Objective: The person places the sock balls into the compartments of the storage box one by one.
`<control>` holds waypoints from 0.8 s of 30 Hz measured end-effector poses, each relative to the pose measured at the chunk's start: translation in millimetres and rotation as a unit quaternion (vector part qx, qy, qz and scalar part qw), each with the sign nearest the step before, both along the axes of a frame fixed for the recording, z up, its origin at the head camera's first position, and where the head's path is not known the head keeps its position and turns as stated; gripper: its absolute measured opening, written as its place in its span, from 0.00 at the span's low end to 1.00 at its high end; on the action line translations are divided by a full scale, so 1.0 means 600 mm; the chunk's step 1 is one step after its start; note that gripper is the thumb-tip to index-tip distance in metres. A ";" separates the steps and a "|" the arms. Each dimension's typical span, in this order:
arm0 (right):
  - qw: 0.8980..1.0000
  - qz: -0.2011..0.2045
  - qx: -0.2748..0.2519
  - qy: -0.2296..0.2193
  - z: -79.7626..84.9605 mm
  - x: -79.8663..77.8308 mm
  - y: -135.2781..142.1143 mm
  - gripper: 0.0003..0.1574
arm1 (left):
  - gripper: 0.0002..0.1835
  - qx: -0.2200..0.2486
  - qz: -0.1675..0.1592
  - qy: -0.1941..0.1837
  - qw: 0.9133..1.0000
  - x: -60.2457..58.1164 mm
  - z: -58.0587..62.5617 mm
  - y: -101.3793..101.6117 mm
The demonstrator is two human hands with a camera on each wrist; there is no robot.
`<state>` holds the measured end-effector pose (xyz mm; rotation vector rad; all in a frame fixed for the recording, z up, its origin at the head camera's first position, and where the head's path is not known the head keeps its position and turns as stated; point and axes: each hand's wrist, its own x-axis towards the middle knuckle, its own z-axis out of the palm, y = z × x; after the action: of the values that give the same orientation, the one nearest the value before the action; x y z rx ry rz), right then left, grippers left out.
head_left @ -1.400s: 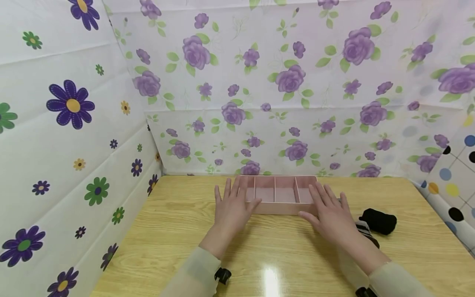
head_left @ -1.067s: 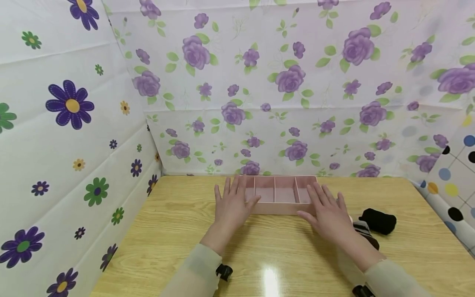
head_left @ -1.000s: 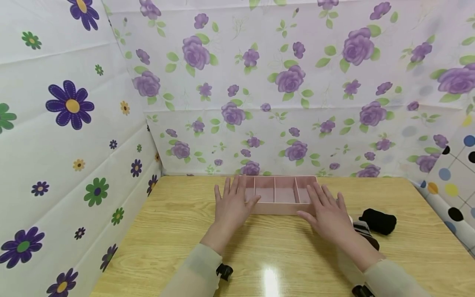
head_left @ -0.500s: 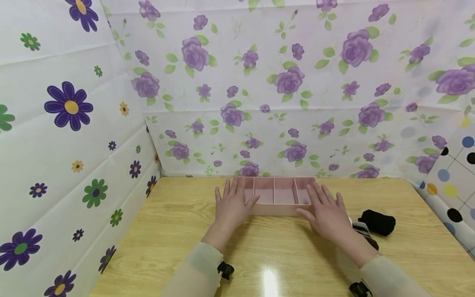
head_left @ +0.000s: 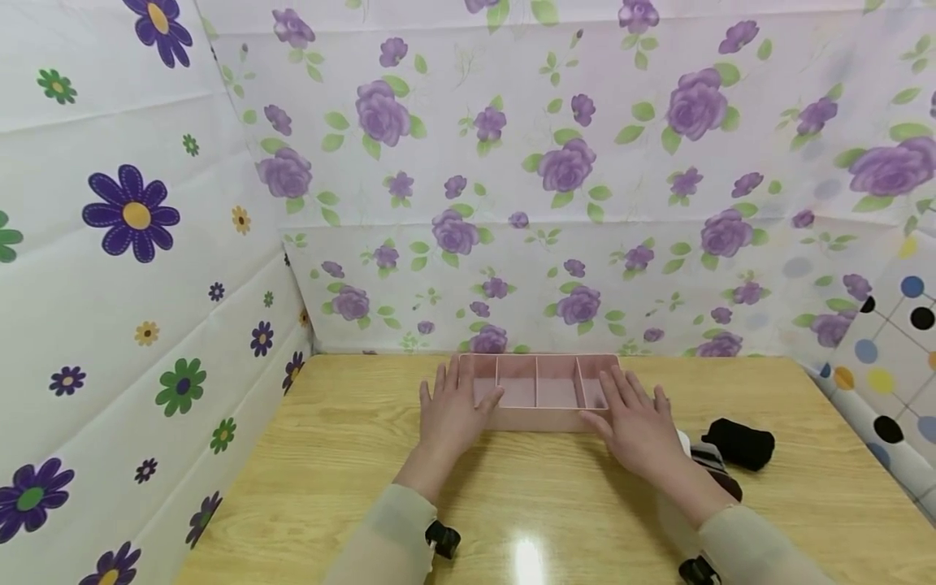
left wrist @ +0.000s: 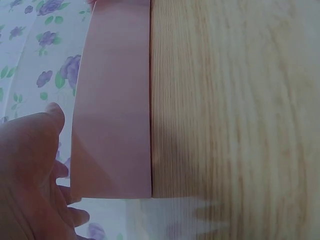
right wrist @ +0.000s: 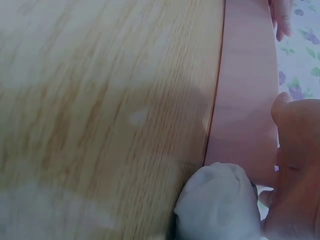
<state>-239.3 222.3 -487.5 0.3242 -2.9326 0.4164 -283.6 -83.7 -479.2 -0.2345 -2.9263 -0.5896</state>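
A pink box [head_left: 541,420] with several compartments in a row stands at the far side of the table. My left hand [head_left: 449,418] lies over its left end, fingers straight and spread, thumb toward the front wall. Over the right end is my right hand [head_left: 643,431], also with straight fingers. In the left wrist view the box's long plain front wall [left wrist: 112,110] runs beside the left thumb. A white rolled cloth bundle [right wrist: 215,205] sits by the box's right front corner in the right wrist view, close to the right hand. The compartments that show look bare.
Right of my right forearm lie a grey striped bundle [head_left: 708,457] and a black rolled cloth bundle [head_left: 741,444]. The wooden table [head_left: 351,479] ends at a floral curtain [head_left: 512,268] behind the box. A flowered sheet [head_left: 241,390] borders the left side.
The head view has tilted up slightly, so everything sits a little lower. My right hand has shifted slightly left, showing more of the white bundle. Both hands stay at the box's ends.
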 end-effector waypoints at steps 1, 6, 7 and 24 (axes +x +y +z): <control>1.000 0.000 -0.001 0.002 -0.001 -0.001 -0.001 0.55 | 0.49 0.002 0.001 -0.001 1.000 0.000 0.000 0.000; 1.000 -0.003 -0.005 0.003 -0.007 -0.005 -0.006 0.55 | 0.51 0.011 -0.002 -0.001 1.000 0.003 -0.004 -0.001; 1.000 -0.003 -0.005 0.003 -0.008 -0.006 -0.006 0.55 | 0.52 0.011 -0.003 -0.002 1.000 0.003 -0.005 -0.001; 1.000 0.009 -0.004 0.024 -0.007 0.000 -0.015 0.51 | 0.56 0.008 -0.004 -0.010 1.000 0.008 -0.011 -0.005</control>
<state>-239.1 213.4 -491.9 0.3547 -2.8831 0.4166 -278.8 -86.8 -486.1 -0.2397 -2.9399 -0.6200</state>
